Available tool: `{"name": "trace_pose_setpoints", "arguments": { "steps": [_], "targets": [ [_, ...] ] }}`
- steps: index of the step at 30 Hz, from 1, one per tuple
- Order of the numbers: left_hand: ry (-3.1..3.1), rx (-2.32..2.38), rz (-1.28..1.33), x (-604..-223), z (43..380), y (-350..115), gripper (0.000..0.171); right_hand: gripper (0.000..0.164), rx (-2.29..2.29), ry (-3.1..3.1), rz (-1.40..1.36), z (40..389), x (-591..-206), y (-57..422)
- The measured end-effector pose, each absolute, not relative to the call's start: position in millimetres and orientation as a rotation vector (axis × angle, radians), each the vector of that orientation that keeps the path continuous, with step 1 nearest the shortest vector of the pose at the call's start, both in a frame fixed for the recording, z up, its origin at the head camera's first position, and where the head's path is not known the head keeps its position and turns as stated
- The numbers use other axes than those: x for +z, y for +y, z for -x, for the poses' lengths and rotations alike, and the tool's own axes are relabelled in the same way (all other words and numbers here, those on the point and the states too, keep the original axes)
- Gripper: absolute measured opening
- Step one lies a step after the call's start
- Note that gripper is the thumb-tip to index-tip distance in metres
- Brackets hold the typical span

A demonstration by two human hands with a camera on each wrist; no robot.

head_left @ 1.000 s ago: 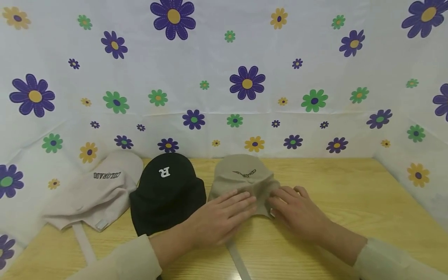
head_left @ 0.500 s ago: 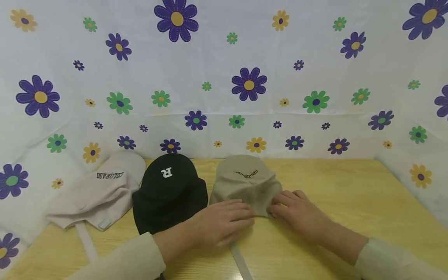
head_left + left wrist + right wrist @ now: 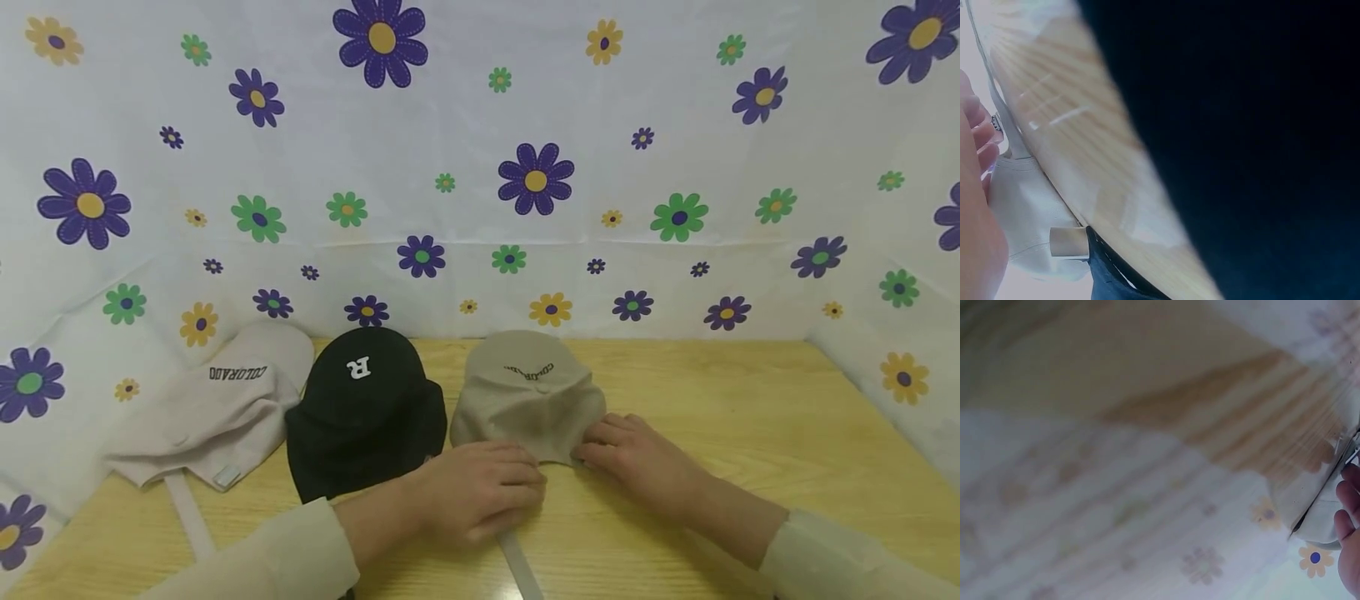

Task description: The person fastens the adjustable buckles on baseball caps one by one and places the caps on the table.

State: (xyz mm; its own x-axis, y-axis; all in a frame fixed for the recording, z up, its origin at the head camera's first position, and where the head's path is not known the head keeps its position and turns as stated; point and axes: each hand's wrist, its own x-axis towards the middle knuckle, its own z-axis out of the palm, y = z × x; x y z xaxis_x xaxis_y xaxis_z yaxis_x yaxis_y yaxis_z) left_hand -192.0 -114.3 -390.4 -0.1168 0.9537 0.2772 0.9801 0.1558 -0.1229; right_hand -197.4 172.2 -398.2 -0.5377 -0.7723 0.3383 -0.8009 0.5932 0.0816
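A khaki cap (image 3: 525, 412) with dark lettering lies creased on the table, its strap (image 3: 519, 567) trailing toward the front. My left hand (image 3: 483, 492) rests at the cap's near edge, over the start of the strap, with its fingers bent and their tips hidden. At the cap's right corner, my right hand (image 3: 637, 458) pinches the fabric edge between thumb and fingers. In the left wrist view, the left fingers (image 3: 985, 137) are beside the cap's pale edge (image 3: 1029, 206). The right fingers (image 3: 1349, 500) are at the cap's edge in the right wrist view.
A black cap (image 3: 367, 425) with a white letter R lies left of the khaki one, under the left forearm. Farther left is a pale COLORADO cap (image 3: 202, 425) with a hanging strap. White flowered cloth (image 3: 465, 108) stands behind the wooden table (image 3: 735, 400).
My left hand has slid from lying flat on the khaki cap down to its near edge, and its fingers have bent. My right hand stays at the right corner, slightly lower.
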Motion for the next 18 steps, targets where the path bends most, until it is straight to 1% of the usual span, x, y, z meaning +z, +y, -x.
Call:
{"name": "trace_pose_setpoints", "arguments": {
  "steps": [9, 18],
  "targets": [
    [-2.163, -0.185, 1.885, -390.2, 192.1, -114.0, 0.018, 0.021, 0.228, -2.498, -1.319, 196.2, -399.2, 172.3],
    [-2.285, -0.129, 1.857, -390.1, 191.0, -116.4, 0.020, 0.023, 0.347, -2.543, -1.348, 193.5, -397.4, 167.1]
  ]
}}
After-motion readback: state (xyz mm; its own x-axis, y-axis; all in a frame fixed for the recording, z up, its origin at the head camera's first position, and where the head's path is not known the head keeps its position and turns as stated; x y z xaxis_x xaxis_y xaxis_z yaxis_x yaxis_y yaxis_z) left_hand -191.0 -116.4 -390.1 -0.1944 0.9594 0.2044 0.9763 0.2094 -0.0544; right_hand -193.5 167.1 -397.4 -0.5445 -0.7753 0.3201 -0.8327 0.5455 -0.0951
